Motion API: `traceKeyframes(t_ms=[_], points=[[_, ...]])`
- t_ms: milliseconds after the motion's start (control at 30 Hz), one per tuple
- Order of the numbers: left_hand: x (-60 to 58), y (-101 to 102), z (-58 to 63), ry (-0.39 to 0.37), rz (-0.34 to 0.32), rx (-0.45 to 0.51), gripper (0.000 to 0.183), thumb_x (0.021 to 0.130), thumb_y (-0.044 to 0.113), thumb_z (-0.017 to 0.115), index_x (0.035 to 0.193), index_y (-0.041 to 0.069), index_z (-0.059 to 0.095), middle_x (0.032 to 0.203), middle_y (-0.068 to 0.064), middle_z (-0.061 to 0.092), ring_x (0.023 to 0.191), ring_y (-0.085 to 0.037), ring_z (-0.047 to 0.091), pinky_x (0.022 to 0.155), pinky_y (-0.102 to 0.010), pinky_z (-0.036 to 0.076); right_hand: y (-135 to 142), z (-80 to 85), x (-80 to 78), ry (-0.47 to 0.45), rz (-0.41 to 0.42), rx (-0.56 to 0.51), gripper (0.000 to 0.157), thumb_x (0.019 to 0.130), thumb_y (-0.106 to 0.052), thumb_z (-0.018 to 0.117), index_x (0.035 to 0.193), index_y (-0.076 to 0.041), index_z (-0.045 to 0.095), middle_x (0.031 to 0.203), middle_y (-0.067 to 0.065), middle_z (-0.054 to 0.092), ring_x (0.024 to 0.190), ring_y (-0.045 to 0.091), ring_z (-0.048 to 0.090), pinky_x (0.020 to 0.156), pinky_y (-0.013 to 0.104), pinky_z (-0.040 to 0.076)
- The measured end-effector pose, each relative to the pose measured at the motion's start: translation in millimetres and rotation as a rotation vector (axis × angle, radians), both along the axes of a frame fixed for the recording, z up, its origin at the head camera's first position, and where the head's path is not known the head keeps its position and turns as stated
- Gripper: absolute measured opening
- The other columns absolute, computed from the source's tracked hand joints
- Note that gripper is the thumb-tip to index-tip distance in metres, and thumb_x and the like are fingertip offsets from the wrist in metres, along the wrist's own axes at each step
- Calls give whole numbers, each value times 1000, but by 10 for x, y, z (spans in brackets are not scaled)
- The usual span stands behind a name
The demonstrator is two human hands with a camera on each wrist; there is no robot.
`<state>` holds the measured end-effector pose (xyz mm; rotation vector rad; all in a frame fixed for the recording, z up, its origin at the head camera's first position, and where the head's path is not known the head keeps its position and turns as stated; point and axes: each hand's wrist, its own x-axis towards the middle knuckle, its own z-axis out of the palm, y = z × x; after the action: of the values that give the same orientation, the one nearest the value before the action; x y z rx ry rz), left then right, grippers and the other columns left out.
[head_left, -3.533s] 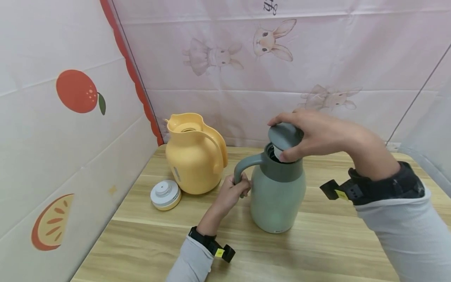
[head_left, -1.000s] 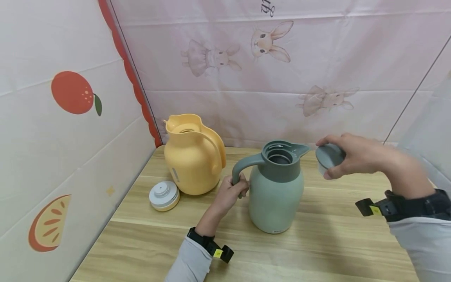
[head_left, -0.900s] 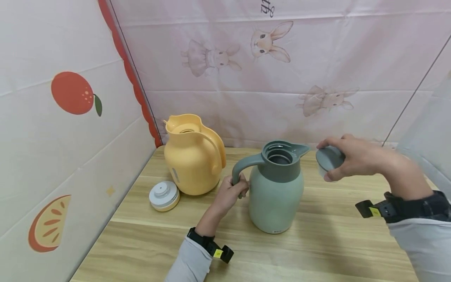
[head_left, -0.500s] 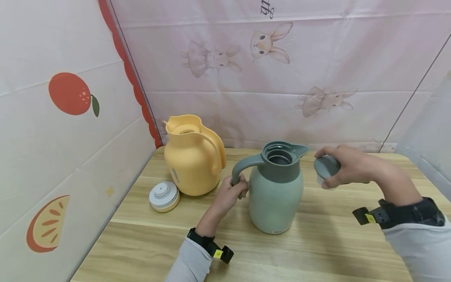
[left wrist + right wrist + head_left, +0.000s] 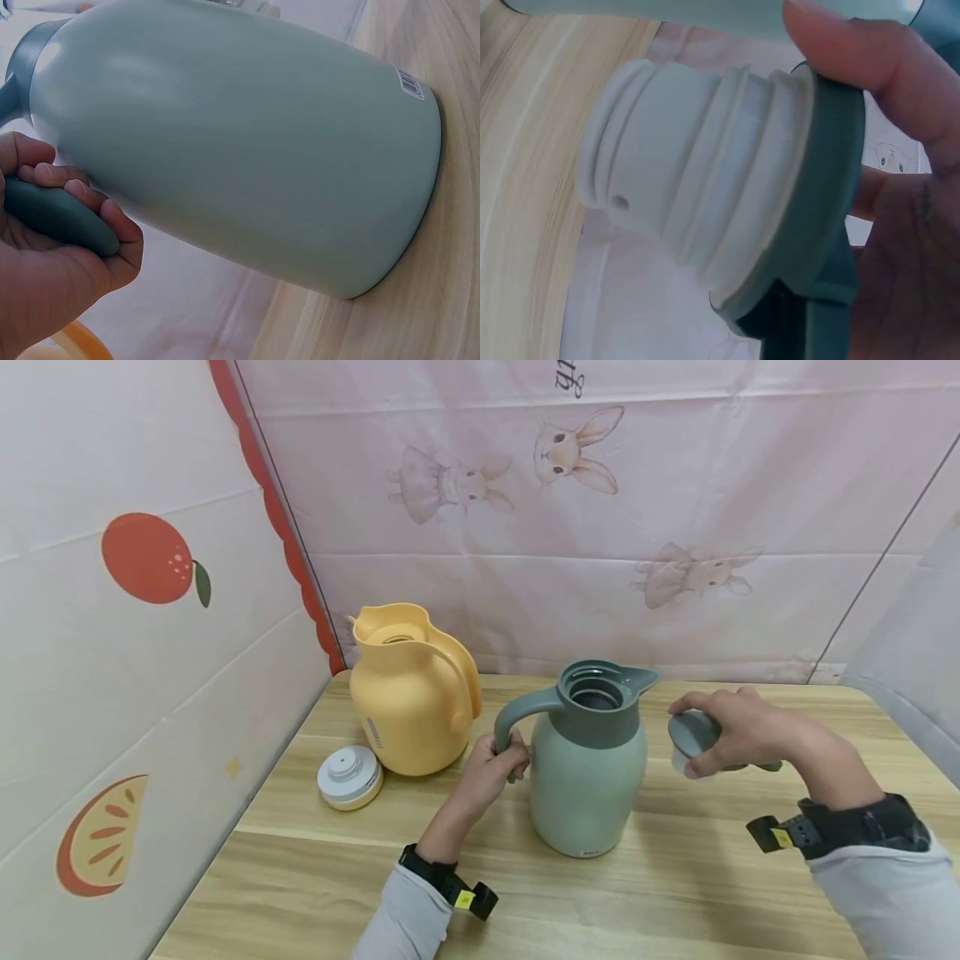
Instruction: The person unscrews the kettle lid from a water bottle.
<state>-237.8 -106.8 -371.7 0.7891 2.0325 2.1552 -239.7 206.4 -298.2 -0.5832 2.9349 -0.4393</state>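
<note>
A pale green thermos jug (image 5: 588, 785) stands upright on the table, its dark green mouth uncovered and its spout pointing right. My left hand (image 5: 491, 768) grips the jug's handle (image 5: 525, 703); the left wrist view shows the fingers (image 5: 124, 247) curled round it. To the right of the jug, my right hand (image 5: 750, 731) holds the jug's dark green lid (image 5: 693, 733) by its edge. In the right wrist view the lid's white threaded stopper (image 5: 682, 157) faces away from the palm, with the thumb pressed on the green rim.
A yellow thermos jug (image 5: 408, 710) with an uncovered mouth stands at the back left. Beside it, a yellow lid (image 5: 351, 777) lies with its white stopper side up. Printed sheets (image 5: 465, 527) hang behind and to the left of the wooden table (image 5: 675, 893).
The right hand has carried the lid from over the green jug's mouth out to the right, then lower towards the table. The left hand stays on the handle and the jug has not moved.
</note>
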Motion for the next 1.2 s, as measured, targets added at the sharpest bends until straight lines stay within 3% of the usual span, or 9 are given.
traceKeyframes(t_ms=[200,367,500,633,833,1200], points=[[-3,-10,1,0,-1,-5,22,88,-5,43,69,-16,40,59,-9,41,61,-21,41,63,-29,35,8,-2,36,-64,18,-84,83,68,-38,80,134,-6,41,104,14,56,85,27,53,61,37,46],[1,-10,7,9,-1,-5,23,88,-5,44,69,-16,40,59,-9,42,61,-21,41,63,-29,35,42,-28,89,-71,24,-195,77,73,-27,77,135,-5,36,101,15,55,80,25,56,61,37,47],[4,-8,8,1,-4,-8,23,88,-4,44,69,-15,40,59,-9,42,61,-21,41,64,-29,35,88,-108,110,-11,40,-286,70,69,-16,77,127,-1,41,99,14,54,76,23,55,59,34,47],[10,-10,12,-3,0,-11,22,88,-5,44,70,-16,40,59,-9,42,61,-20,42,64,-29,35,103,-202,120,111,29,-333,64,63,-11,82,115,-1,47,100,13,55,81,26,53,62,36,45],[22,-9,21,7,11,-13,22,88,-6,44,69,-16,40,59,-10,42,61,-20,42,64,-29,35,116,-306,117,214,23,-409,71,63,-9,83,122,4,46,103,16,56,85,29,51,66,41,42],[11,-6,12,8,3,-4,22,89,-7,43,69,-16,40,60,-15,40,61,-23,42,64,-30,35,131,-513,146,277,-146,-553,66,69,-7,80,123,7,45,111,23,53,95,34,49,73,43,40]])
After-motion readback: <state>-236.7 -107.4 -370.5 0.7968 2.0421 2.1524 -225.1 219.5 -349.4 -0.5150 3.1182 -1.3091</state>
